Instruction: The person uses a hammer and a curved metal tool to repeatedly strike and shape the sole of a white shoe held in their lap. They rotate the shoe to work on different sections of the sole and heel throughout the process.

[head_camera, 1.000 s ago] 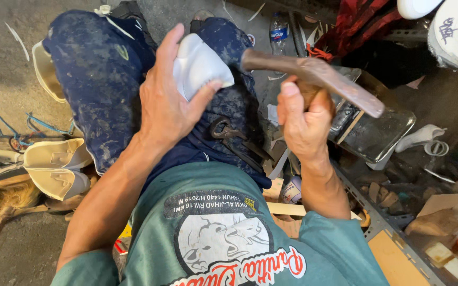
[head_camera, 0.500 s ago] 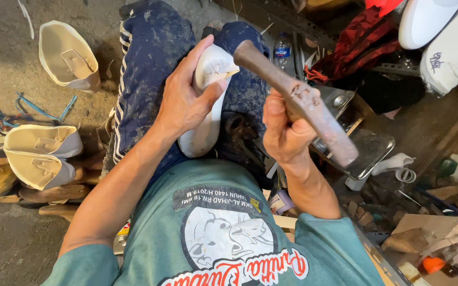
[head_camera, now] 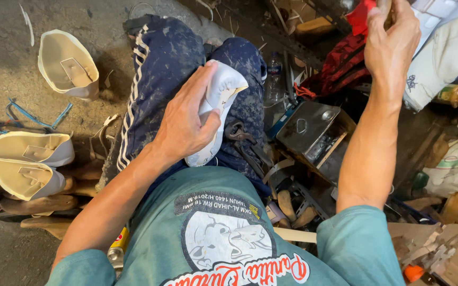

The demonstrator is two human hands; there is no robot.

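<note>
Left hand [head_camera: 184,124] grips white shoe [head_camera: 215,114] — metal tin [head_camera: 313,130] shut.

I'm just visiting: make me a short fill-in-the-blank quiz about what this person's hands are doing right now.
1. The left hand presses a white shoe upper against the person's ____.
2. The right hand is raised toward the ____ right corner of the view.
3. A dark metal pincer tool lies on the lap beside the shoe, touched by ____ hand.

Missing words: lap; upper; neither

Shoe [head_camera: 215,114] on lap, tin [head_camera: 308,130] right.
</note>
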